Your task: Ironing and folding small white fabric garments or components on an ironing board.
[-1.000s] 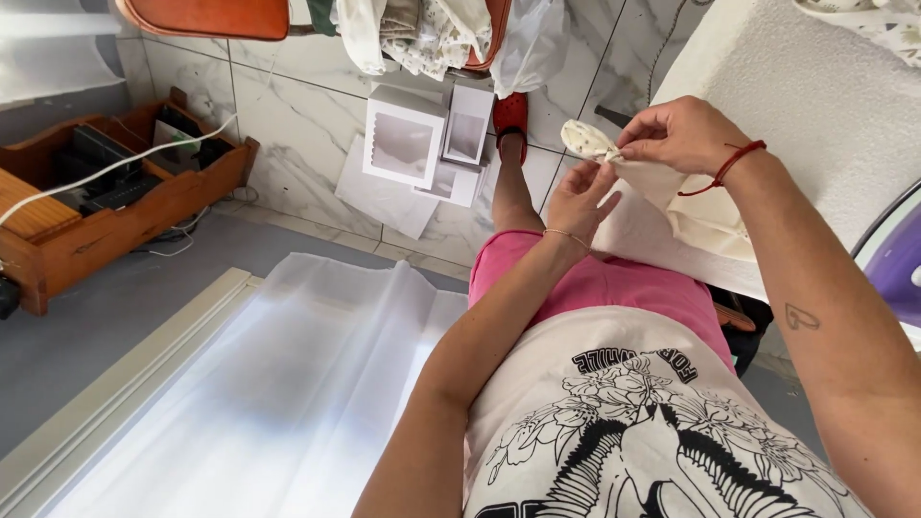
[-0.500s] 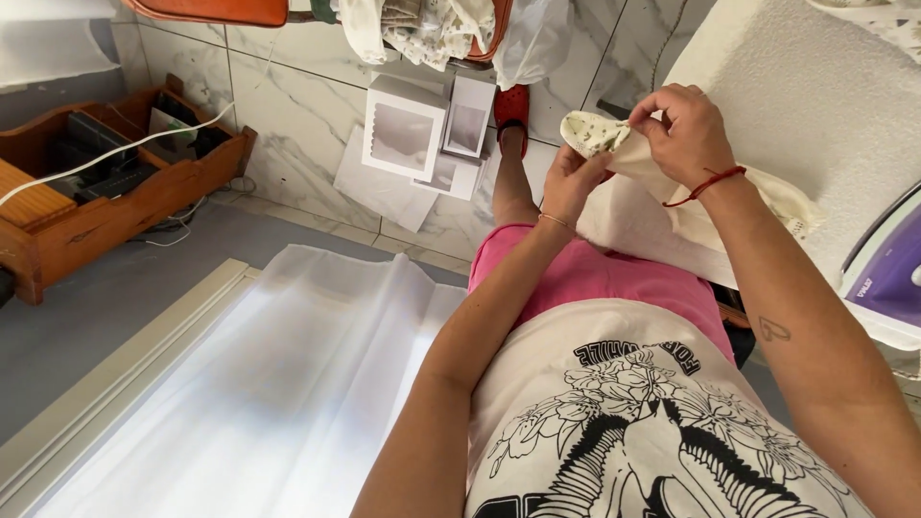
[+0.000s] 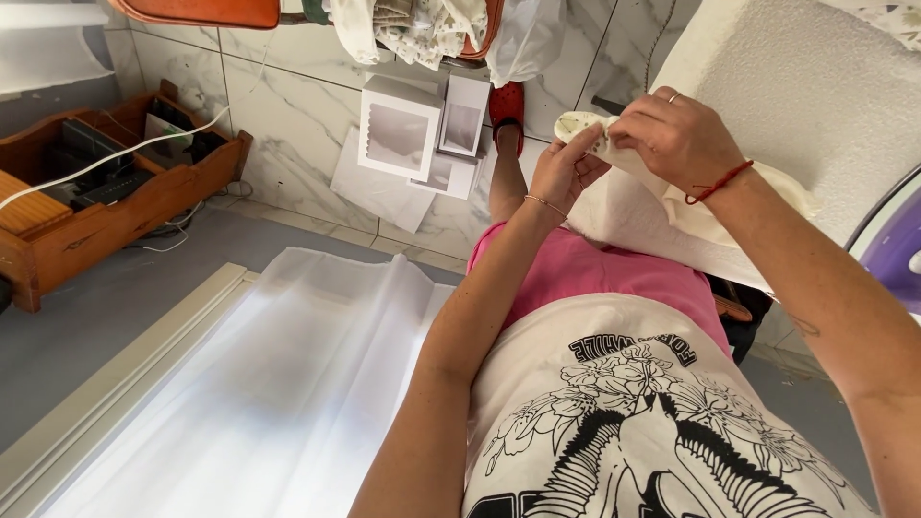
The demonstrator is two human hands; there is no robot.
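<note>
Both of my hands grip a small cream cloth with a fine dotted print (image 3: 578, 126) at the near edge of a white padded ironing surface (image 3: 815, 105). My left hand (image 3: 564, 175) pinches the cloth's lower edge; a thin bracelet circles that wrist. My right hand (image 3: 676, 136), with a ring and a red string on the wrist, closes over the cloth's upper part. More cream fabric (image 3: 758, 206) trails under my right forearm onto the board.
A purple iron (image 3: 897, 249) sits at the right edge. White boxes (image 3: 403, 129) and papers lie on the marble floor near a red shoe (image 3: 507, 104). A wooden tray of electronics (image 3: 86, 192) stands left, a sheer white curtain (image 3: 288, 384) below it.
My hands and the cloth have shifted slightly left and up across the board edge. The cloth is now bunched tighter between both hands.
</note>
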